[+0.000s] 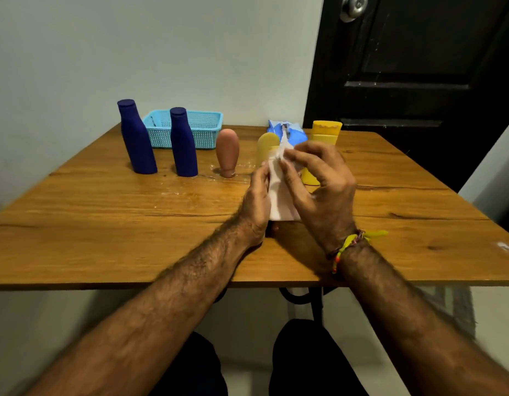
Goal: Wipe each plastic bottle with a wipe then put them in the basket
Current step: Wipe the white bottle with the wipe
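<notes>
wooden table (pixel 104 212) by grey wall, black door (pixel 419 67) | left hand (pixel 254 201) and right hand (pixel 319 181) both pinch white wipe (pixel 279 204) above table

White wipe (pixel 279 195) held upright between hands; five bottles (pixel 184 142) standing — blue basket (pixel 203 130) behind.

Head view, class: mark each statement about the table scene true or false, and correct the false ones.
1. Both hands hold a white wipe. True: left hand, right hand.
2. Two dark blue bottles stand upright. True.
3. The basket is red. False: light blue.
4. The brown bottle lies in the basket. False: it stands on the table.
</notes>
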